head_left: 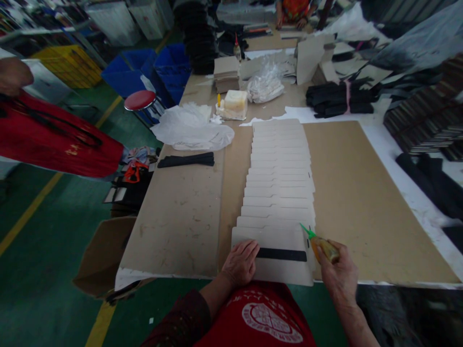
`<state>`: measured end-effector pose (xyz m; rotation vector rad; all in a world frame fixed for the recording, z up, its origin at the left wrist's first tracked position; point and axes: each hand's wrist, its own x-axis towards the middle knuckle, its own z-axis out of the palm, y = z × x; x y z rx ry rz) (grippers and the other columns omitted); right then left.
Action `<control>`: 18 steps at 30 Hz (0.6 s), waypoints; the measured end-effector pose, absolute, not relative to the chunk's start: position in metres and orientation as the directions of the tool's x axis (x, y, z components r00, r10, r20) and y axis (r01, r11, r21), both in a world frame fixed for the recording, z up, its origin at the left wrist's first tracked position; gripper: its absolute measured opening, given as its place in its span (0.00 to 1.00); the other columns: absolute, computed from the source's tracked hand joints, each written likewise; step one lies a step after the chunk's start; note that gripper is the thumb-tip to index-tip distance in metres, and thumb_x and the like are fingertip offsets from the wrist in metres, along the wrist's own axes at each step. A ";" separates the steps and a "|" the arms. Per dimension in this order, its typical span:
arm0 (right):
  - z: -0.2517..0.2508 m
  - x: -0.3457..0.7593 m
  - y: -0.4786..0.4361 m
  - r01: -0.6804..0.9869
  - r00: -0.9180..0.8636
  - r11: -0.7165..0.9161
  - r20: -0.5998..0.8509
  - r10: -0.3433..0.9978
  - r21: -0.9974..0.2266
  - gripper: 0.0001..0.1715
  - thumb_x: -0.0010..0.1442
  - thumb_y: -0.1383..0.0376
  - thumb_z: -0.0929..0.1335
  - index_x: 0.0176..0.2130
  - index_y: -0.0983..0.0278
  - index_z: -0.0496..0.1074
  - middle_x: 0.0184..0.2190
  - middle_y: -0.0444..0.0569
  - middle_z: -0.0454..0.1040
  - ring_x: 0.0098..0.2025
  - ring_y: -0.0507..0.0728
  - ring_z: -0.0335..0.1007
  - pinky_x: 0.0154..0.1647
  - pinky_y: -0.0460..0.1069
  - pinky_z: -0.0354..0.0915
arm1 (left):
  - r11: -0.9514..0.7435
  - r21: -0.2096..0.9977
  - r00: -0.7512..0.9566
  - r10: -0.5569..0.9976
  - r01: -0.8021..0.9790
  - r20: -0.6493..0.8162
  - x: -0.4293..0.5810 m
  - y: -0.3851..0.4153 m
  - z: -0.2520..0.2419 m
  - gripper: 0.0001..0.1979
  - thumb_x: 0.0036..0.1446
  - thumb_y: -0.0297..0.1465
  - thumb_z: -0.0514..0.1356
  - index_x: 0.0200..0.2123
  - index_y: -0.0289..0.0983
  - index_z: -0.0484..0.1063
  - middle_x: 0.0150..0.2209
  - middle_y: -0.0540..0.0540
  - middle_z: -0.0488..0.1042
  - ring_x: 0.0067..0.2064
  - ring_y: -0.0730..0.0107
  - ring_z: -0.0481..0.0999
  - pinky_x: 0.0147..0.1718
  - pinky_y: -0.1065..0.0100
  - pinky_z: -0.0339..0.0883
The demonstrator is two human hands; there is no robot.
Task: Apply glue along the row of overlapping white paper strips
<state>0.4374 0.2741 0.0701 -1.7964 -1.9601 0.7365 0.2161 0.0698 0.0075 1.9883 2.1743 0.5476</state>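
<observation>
My right hand [338,270] is wrapped round a glue bottle [324,248] of amber colour with a green nozzle. The nozzle tip points up and left, over the right edge of a row of overlapping grey boards [277,193]. On the nearest board lies a black strip [282,254], running crosswise. My left hand [241,261] rests flat on that board, its fingers together over the strip's left end. Whether the nozzle touches a board, I cannot tell.
Further black strips [186,160] lie on the table's left part, below a clear plastic bag [195,127]. A yellowish block [236,103] sits behind. At right are a tied black bundle [340,99] and stacked dark boards [425,111]. A person in a red apron [54,135] stands left.
</observation>
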 end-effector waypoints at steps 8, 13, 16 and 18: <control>0.078 0.434 0.273 0.852 -0.135 0.126 0.020 0.991 -0.508 0.42 0.56 0.34 0.60 0.48 0.65 0.73 0.40 0.59 0.77 0.36 0.64 0.70 0.36 0.56 0.63 | 0.052 0.354 -0.110 0.983 0.934 0.145 0.216 0.069 0.005 0.27 0.60 0.28 0.54 0.63 0.34 0.64 0.62 0.41 0.68 0.63 0.57 0.63 0.61 0.56 0.58; 0.078 0.429 0.269 0.865 -0.125 0.112 0.006 0.992 -0.489 0.43 0.56 0.34 0.60 0.48 0.65 0.73 0.38 0.58 0.78 0.35 0.63 0.70 0.36 0.55 0.63 | 0.050 0.356 -0.108 0.984 0.933 0.144 0.216 0.070 0.006 0.27 0.60 0.28 0.53 0.63 0.33 0.64 0.62 0.41 0.68 0.63 0.56 0.64 0.60 0.55 0.59; 0.075 0.425 0.265 0.845 -0.165 0.135 -0.012 0.986 -0.517 0.42 0.55 0.34 0.61 0.48 0.64 0.73 0.36 0.56 0.78 0.33 0.63 0.70 0.34 0.54 0.64 | 0.046 0.366 -0.101 0.986 0.929 0.134 0.216 0.069 0.007 0.28 0.60 0.29 0.53 0.64 0.33 0.64 0.62 0.41 0.68 0.63 0.56 0.64 0.61 0.55 0.58; 0.073 0.421 0.261 0.819 -0.219 0.188 0.008 0.976 -0.542 0.40 0.56 0.35 0.62 0.47 0.64 0.73 0.36 0.56 0.77 0.34 0.62 0.71 0.35 0.54 0.64 | 0.042 0.371 -0.096 0.987 0.928 0.129 0.215 0.069 0.007 0.28 0.60 0.29 0.53 0.64 0.33 0.64 0.62 0.40 0.68 0.63 0.56 0.63 0.61 0.55 0.58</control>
